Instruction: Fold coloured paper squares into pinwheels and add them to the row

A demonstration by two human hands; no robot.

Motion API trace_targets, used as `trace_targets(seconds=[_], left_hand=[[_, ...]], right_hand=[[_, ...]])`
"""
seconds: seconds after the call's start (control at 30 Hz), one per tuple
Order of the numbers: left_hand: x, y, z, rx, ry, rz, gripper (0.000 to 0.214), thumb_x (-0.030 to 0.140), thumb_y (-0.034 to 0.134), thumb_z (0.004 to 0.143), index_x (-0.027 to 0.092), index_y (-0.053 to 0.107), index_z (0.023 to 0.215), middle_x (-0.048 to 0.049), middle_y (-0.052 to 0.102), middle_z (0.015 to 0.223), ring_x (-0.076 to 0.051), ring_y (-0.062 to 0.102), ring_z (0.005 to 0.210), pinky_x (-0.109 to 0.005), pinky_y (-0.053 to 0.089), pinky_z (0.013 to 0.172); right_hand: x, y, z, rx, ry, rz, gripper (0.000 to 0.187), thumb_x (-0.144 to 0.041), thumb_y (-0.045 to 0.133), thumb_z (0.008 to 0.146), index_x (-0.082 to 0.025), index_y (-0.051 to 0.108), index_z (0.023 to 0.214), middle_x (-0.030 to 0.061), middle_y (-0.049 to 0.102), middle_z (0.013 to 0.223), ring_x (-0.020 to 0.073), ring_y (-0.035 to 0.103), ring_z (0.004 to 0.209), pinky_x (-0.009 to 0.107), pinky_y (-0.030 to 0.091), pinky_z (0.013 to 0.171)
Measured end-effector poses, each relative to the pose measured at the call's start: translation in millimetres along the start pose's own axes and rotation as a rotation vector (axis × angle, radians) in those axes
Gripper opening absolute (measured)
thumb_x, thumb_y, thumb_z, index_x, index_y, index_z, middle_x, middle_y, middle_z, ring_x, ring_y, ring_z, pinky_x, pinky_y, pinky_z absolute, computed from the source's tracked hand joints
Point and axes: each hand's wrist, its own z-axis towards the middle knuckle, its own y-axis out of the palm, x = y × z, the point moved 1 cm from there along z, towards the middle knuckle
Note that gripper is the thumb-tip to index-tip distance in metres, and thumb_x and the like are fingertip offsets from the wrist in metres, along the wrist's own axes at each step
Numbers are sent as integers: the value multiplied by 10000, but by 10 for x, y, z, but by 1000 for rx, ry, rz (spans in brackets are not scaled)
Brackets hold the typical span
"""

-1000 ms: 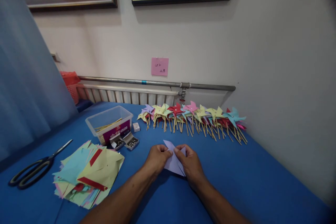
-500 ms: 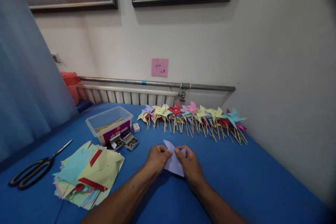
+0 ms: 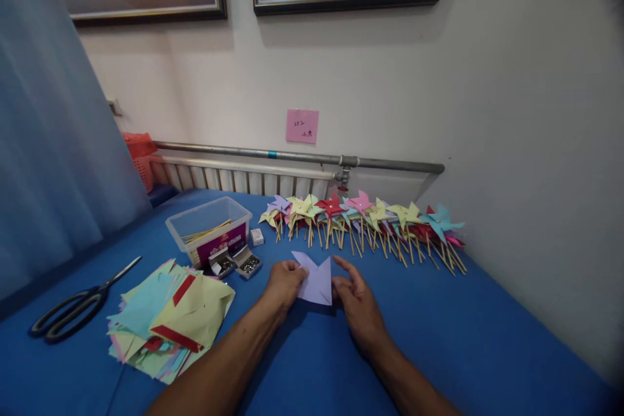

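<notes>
A lilac paper square with cut slits (image 3: 316, 283) is held up above the blue table, a notch showing along its top edge. My left hand (image 3: 286, 283) pinches its left side between thumb and fingers. Beside the paper's right edge, my right hand (image 3: 355, 299) has its index finger and thumb apart; its fingertips are close to the edge, and contact is hard to make out. Left of my hands lies a pile of coloured paper sheets (image 3: 195, 312), with pale yellow and red on top. Small boxes of metal pins (image 3: 249, 264) stand open behind my left hand.
Finished paper pinwheels on sticks (image 3: 380, 214) lie in a row along the back. A clear plastic tub (image 3: 208, 224) holds thin sticks. Black-handled scissors (image 3: 80, 305) rest at the far left. A radiator (image 3: 253, 179) and pipe run along the wall behind the table.
My right hand has let go of the lilac paper and moved slightly right, its fingers spreading. The paper has turned and opened flatter in my left hand.
</notes>
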Motion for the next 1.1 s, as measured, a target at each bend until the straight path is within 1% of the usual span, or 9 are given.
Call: trace_targets(seconds=[0.07, 0.13, 0.23, 0.37, 0.57, 0.73, 0.83, 0.97, 1.1], left_hand=[[9, -18, 9, 5, -10, -19, 244, 270, 714, 643, 176, 496, 583, 59, 467, 468, -66, 366, 418, -212, 259, 454], [22, -27, 8, -6, -15, -38, 256, 284, 726, 624, 175, 497, 586, 54, 478, 473, -66, 371, 418, -214, 264, 454], [39, -31, -3, -25, -25, -52, 271, 306, 736, 607, 176, 498, 590, 47, 490, 475, -70, 386, 419, -217, 271, 455], [43, -32, -9, -29, -22, -60, 272, 318, 731, 601, 175, 499, 590, 45, 490, 478, -70, 386, 424, -219, 271, 460], [53, -31, -13, -56, -22, -61, 278, 323, 735, 586, 174, 501, 583, 43, 489, 476, -71, 384, 424, -219, 260, 460], [43, -10, -40, -70, -7, -18, 297, 341, 744, 600, 176, 498, 582, 45, 483, 476, -71, 382, 424, -221, 259, 455], [32, -1, -49, -72, 9, -23, 292, 336, 743, 605, 177, 498, 588, 50, 482, 480, -69, 378, 425, -219, 271, 459], [28, 2, -46, -77, 12, -4, 290, 336, 737, 620, 180, 496, 582, 52, 475, 472, -70, 368, 422, -220, 261, 454], [25, 37, -66, -82, 17, 18, 289, 318, 730, 631, 184, 482, 567, 63, 447, 457, -66, 346, 413, -221, 243, 452]], right_hand=[[-5, -11, -4, -51, -22, -30, 457, -390, 547, 855, -206, 559, 1274, -13, 620, 696, 159, 549, 606, 276, 431, 596], [-11, -14, -7, -95, -36, -70, 363, -375, 564, 843, -202, 642, 1153, 13, 654, 755, 169, 570, 666, 289, 449, 643], [-30, -7, -12, -119, -24, -96, 261, -342, 604, 801, -204, 691, 1005, 28, 686, 837, 178, 588, 746, 295, 462, 706], [-61, 0, -17, -109, -4, -101, 274, -346, 614, 763, -202, 698, 981, 28, 692, 863, 183, 597, 777, 298, 464, 736], [-56, -22, -10, -126, 13, -124, 265, -351, 634, 757, -202, 699, 966, 16, 680, 820, 159, 563, 697, 269, 439, 649], [-124, -22, -20, -130, -47, -179, 224, -415, 631, 806, -199, 684, 834, 0, 624, 735, 154, 524, 682, 263, 413, 648], [-155, -22, -22, -147, -50, -188, 266, -460, 648, 804, -202, 634, 740, -20, 560, 664, 139, 471, 628, 254, 390, 612], [-130, -31, -6, -169, -54, -167, 312, -506, 657, 795, -200, 621, 744, -20, 546, 660, 139, 465, 624, 248, 384, 592], [-80, -24, 7, -145, -35, -126, 317, -512, 660, 792, -200, 617, 758, -24, 547, 657, 137, 470, 617, 247, 381, 584]])
